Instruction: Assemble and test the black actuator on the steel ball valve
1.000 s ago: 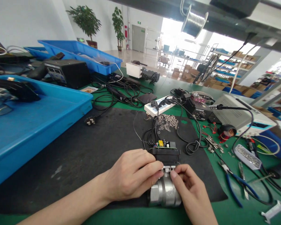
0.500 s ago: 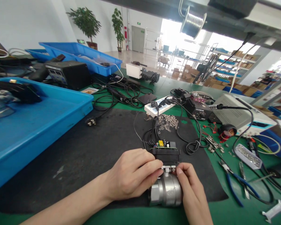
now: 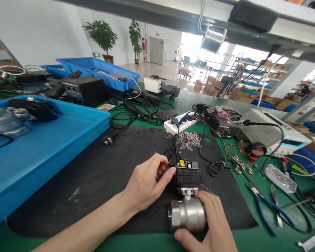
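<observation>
A steel ball valve [image 3: 187, 213] lies on the black mat in front of me, its stem and mounting bracket [image 3: 188, 191] pointing up. On the bracket sits a black actuator housing [image 3: 189, 176], its top uncovered, with a circuit board [image 3: 189, 166] and a yellow component showing. My left hand [image 3: 144, 183] pinches the left corner of the housing between thumb and fingers, close to where the cables enter; the fingertips are partly hidden. Around the right side of the valve curls my right hand [image 3: 214, 220], thumb at the front, fingers behind.
Blue tray [image 3: 94, 120] on the left holds another valve unit. Behind the housing are loose washers [image 3: 190, 140], black cables and a power strip [image 3: 180, 122]. To the right lie pliers [image 3: 261, 206], tweezers, a screw dish [image 3: 280, 177] and a bench instrument [image 3: 273, 129].
My left hand has gone from the bracket up to the housing's left corner. My right hand has dropped from the bracket to grasp the valve. The camera view has shifted slightly.
</observation>
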A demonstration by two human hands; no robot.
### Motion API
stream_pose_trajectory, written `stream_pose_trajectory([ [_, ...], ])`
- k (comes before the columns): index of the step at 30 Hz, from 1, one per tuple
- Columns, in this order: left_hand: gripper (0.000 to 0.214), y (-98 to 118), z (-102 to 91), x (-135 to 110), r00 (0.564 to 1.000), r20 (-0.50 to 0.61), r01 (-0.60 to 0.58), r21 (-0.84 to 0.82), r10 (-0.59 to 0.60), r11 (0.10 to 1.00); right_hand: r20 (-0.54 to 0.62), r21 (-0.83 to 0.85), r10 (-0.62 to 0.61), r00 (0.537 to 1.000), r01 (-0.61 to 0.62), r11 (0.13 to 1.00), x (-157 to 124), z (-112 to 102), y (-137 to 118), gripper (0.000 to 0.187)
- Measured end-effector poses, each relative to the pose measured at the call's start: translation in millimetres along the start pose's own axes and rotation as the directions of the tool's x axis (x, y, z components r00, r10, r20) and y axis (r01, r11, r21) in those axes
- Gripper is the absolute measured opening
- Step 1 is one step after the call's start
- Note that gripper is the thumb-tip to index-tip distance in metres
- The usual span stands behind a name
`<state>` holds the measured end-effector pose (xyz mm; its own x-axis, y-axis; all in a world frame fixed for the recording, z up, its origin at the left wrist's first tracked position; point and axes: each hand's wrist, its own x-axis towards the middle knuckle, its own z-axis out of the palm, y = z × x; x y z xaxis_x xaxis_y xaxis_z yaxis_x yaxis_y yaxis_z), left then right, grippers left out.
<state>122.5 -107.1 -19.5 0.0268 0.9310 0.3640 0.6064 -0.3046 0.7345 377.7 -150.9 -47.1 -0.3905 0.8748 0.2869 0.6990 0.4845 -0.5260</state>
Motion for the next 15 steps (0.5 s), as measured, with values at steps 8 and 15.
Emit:
stream_pose_trajectory([
  [8,0.054,16.3,-17.6,14.4,0.878,0.339,0.424,-0.22,-0.339,0.879,-0.106,-0.228,-0.359,0.927,0.329,0.916,0.5,3.3,3.2,0.065],
  [15,0.103,26.7,-38.1,2.9,0.805,0.549,0.519,-0.473,-0.223,0.712,-0.255,-0.35,-0.564,0.786,0.468,0.811,-0.4,-2.7,-10.6,0.029],
])
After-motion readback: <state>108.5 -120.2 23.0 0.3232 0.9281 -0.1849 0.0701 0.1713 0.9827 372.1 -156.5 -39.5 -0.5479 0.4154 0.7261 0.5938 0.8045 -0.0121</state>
